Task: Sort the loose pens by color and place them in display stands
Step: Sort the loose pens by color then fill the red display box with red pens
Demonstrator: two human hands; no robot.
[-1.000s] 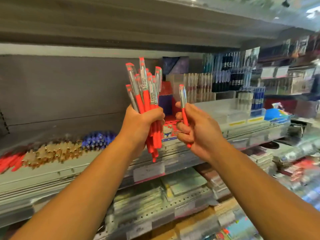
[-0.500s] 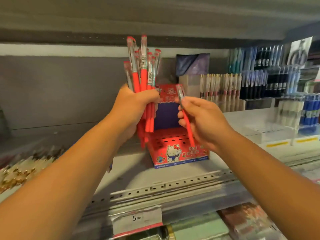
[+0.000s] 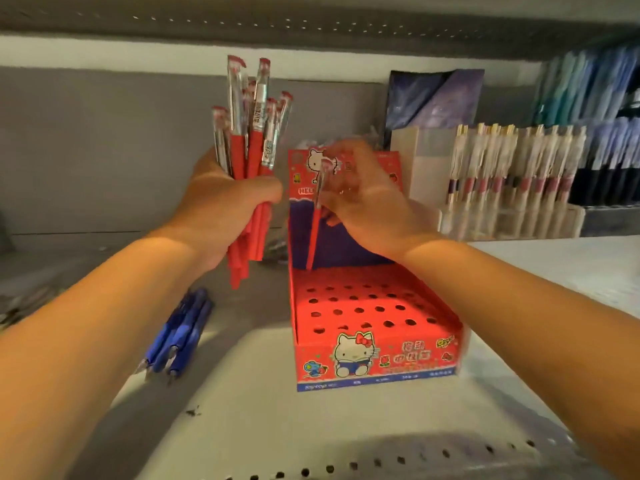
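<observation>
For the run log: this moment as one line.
left hand: grips red pen bundle | right hand: pinches single red pen, tip at back-left corner of display stand | blue pens: loose on shelf

Red display stand (image 3: 412,367), far back panel: white letters "HEL" readable, with the rest covered by the single red pen (image 3: 313,237). Near front face: printed characters and a blue strip of small print, too blurred to read. Labels on the bundle of red pens (image 3: 254,147): illegible.
</observation>
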